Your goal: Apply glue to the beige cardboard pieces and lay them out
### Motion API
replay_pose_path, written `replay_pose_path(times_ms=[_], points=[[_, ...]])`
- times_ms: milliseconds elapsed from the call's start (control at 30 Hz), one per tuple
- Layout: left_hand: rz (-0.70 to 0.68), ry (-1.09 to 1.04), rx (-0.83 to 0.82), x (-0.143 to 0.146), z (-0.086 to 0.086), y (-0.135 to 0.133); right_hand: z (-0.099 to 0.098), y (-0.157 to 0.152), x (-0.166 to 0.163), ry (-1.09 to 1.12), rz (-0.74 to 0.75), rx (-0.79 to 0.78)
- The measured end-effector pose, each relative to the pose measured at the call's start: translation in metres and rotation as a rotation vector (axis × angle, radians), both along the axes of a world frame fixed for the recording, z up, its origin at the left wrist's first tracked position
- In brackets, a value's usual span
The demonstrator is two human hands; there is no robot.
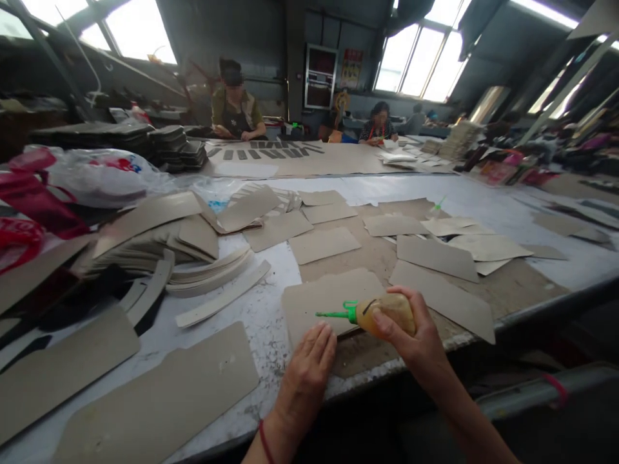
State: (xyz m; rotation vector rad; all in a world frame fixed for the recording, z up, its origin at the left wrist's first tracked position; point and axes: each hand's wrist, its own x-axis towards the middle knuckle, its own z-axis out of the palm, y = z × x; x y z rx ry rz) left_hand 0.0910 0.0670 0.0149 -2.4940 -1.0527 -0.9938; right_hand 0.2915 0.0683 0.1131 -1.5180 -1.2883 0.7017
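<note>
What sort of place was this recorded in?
Probably a workshop or small factory: a broad worktable strewn with cut board pieces, a green-nozzled squeeze bottle in the right hand, and other people at tables beyond.

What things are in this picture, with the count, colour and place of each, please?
Long worktable: one, white, foreground
Flat cardboard sheet: one, grey-beige, front centre
Translucent plastic squeeze bottle: one, amber, its green nozzle over that sheet
Other flat cardboard pieces: many, grey-beige, across the table
Curved cardboard strips: several, pale grey, left of centre
Small pointed tip: one, green, behind cardboard, right
Crinkled plastic bag: one, whitish with red-blue print, left
Flat stacked pieces: several stacks, dark grey, back left
Seated people: two clear, olive and dark tops, back; others blurred
Windows: several, bright white, back
Thin wristband: one, red, left wrist
Left grip (bare hand): one, at the sheet's near edge
Right grip (bare hand): one, around the bottle
</note>
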Motion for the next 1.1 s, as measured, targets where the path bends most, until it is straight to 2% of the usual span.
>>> replay_pose_path(times_ms=[133, 367, 500, 667, 767, 933, 1100], points=[[-0.014, -0.036, 0.062, -0.001, -0.002, 0.011, -0.004, 0.012, -0.009, -0.163, -0.003, 0.025], [-0.019, -0.114, 0.032, 0.0, -0.007, 0.01, -0.002, 0.026, -0.027, -0.274, 0.026, 0.011], [-0.025, -0.135, 0.011, -0.001, -0.007, 0.01, 0.002, 0.027, -0.036, -0.314, 0.042, 0.029], [-0.036, -0.15, -0.011, -0.001, -0.01, 0.01, 0.008, 0.023, -0.03, -0.392, 0.053, 0.003], [-0.036, -0.165, -0.011, 0.001, -0.014, 0.01, 0.01, 0.025, -0.027, -0.465, 0.023, 0.049], [-0.016, -0.177, -0.042, 0.004, -0.02, 0.008, 0.006, 0.032, -0.035, -0.517, 0.054, 0.149], [-0.042, -0.155, -0.002, 0.001, -0.017, 0.011, 0.007, 0.032, -0.044, -0.501, 0.104, 0.159]])
